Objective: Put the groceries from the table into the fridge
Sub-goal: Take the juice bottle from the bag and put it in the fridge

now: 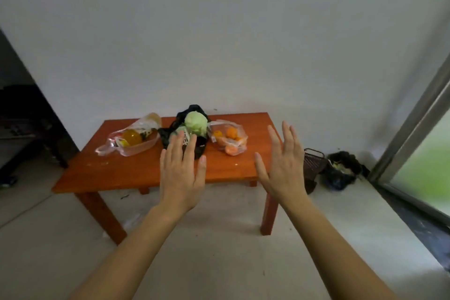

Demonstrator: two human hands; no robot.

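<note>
A low orange wooden table (117, 173) stands against the white wall. Three bags lie along its back edge: a clear bag with an orange-yellow bottle (131, 137) at the left, a black bag holding a pale green cabbage (196, 123) in the middle, and a clear bag of oranges (230, 140) at the right. My left hand (181, 173) is stretched out flat with straight fingers in front of the black bag, holding nothing. My right hand (282, 165) is raised, fingers straight, to the right of the oranges bag, empty too. No fridge is in view.
A dark basket (313, 164) and a black bag of scraps (341, 170) sit on the floor right of the table. A glass door with a metal frame (418, 129) runs along the right. Dark furniture (22, 129) stands at the left. Pale tiled floor lies in front.
</note>
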